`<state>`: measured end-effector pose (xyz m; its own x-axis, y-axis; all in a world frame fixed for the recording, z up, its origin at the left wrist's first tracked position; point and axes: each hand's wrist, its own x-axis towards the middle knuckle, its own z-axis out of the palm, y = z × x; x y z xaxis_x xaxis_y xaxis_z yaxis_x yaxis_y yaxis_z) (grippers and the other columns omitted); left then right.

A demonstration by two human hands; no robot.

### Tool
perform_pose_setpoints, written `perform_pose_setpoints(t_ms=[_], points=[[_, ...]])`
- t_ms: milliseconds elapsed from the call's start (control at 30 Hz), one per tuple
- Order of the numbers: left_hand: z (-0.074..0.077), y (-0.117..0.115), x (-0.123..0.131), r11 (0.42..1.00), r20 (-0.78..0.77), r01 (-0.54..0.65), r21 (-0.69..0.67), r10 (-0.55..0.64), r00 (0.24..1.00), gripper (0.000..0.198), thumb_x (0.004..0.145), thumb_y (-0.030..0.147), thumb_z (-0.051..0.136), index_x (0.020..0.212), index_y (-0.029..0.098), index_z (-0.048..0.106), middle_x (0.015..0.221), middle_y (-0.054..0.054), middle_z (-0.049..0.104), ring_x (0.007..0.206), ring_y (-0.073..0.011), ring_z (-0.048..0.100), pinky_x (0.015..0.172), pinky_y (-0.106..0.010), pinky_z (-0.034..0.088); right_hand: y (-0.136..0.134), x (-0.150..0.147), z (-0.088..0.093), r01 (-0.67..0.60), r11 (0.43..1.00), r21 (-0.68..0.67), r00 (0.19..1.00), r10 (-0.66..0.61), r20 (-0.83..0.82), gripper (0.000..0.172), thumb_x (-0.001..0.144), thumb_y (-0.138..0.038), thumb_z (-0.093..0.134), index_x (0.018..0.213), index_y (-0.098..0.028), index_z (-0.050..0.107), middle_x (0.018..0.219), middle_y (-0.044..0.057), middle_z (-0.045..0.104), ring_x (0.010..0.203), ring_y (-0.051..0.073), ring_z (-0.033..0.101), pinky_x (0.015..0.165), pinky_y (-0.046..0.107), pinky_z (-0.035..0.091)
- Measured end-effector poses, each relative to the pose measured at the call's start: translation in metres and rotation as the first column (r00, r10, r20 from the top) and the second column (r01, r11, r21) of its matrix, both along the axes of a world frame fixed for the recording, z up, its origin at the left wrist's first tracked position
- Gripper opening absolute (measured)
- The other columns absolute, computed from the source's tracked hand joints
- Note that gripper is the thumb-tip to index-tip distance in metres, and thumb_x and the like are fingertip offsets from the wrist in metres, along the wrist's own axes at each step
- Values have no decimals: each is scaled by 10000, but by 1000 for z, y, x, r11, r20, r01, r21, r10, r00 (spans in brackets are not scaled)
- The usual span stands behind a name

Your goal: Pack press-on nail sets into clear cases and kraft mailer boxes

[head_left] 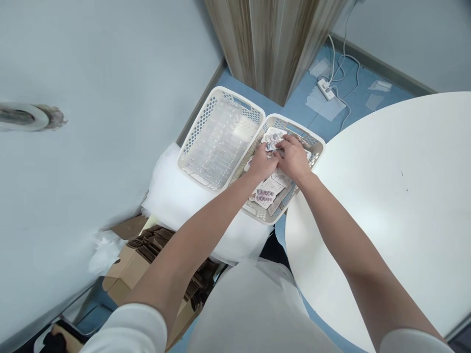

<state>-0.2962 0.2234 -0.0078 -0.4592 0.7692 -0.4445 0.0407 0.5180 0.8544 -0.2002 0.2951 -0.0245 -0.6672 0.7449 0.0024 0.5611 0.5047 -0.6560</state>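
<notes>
Your white shirt (253, 309) fills the bottom of the view, with a round white surface (397, 220) curving away to your right. Ahead stands a wood-grain cabinet (265, 44). Down to your left, a cardboard box (127, 269) sits beside a white bundle (169, 191). Beyond your forearms, two white perforated baskets stand side by side: the left basket (209, 109) holds clear plastic cases (217, 142), and the right basket (319, 140), next to the surface's edge, contains white cards (265, 197). Both your hands are together over that right basket. Your left hand (265, 163) is curled and your right hand (294, 156) has its fingers bent, both at a card with glossy oval pieces (273, 138) near the basket's far end; how firmly either grips it, you cannot tell, since the fingers hide the contact.
</notes>
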Motion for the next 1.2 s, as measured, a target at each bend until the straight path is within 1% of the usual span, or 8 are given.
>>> perform_pose_setpoints(t_ms=[100, 200, 333, 567, 833, 1000, 1100, 1200], points=[[0, -1, 0, 1000, 18, -13, 28, 12, 1000, 461, 676, 105, 527, 1133, 150, 480, 1158, -95, 543, 1100, -217, 479, 928, -349, 365, -3, 1, -5, 37, 999, -20, 999, -38, -33, 227, 734, -262, 510, 905, -151, 610, 1121, 118, 497, 1077, 275, 461, 942, 452, 368], [3, -6, 2, 999, 19, -13, 46, 13, 1000, 447, 679, 106, 520, 1123, 147, 490, 1181, -89, 536, 1117, -215, 471, 926, -330, 368, -8, 3, -2, 58, 998, -37, 997, -59, -42, 227, 746, -263, 495, 912, -160, 610, 1134, 113, 476, 1089, 270, 448, 954, 446, 359], [9, -17, 10, 995, 49, -45, 88, 40, 998, 482, 685, 108, 523, 1162, 154, 466, 1201, -89, 530, 1128, -215, 472, 947, -330, 356, -20, 7, 11, 91, 995, -47, 995, -93, -45, 216, 749, -242, 489, 892, -144, 619, 1136, 118, 456, 1086, 258, 447, 949, 432, 366], [33, -53, 28, 970, 83, -219, 102, 211, 974, 562, 722, 117, 523, 1257, 168, 360, 1222, -113, 502, 1106, -204, 499, 913, -318, 401, -60, 25, 41, 154, 988, -14, 979, -154, -131, 193, 751, -238, 498, 873, -164, 628, 1084, 114, 480, 1058, 247, 475, 926, 434, 386], [71, -126, 53, 932, 155, -331, 148, 309, 938, 441, 764, 182, 512, 1195, 147, 429, 1055, -85, 545, 887, -149, 586, 756, -266, 472, -141, 63, 89, 195, 980, 42, 956, -180, -232, 168, 755, -238, 499, 855, -201, 628, 1072, 93, 513, 1028, 222, 513, 909, 404, 410], [88, -179, 72, 919, 283, -337, 206, 273, 919, 294, 771, 227, 516, 1057, 163, 521, 933, -48, 562, 782, -114, 577, 707, -257, 486, -204, 91, 110, 223, 973, 51, 940, -201, -275, 171, 756, -245, 501, 872, -218, 625, 1068, 92, 524, 1031, 225, 520, 891, 405, 429], [94, -207, 84, 918, 348, -339, 204, 256, 902, 264, 753, 224, 537, 1010, 165, 526, 934, -50, 558, 788, -109, 568, 699, -253, 490, -240, 110, 116, 220, 974, 51, 937, -196, -288, 186, 747, -244, 516, 899, -223, 620, 1080, 95, 521, 1049, 230, 512, 894, 407, 433], [99, -229, 97, 938, 398, -287, 196, 191, 897, 246, 739, 248, 556, 970, 167, 532, 943, -49, 557, 790, -105, 564, 694, -252, 489, -270, 132, 122, 236, 971, 33, 936, -218, -276, 205, 746, -244, 518, 928, -232, 612, 1091, 96, 519, 1065, 238, 503, 887, 416, 440]])
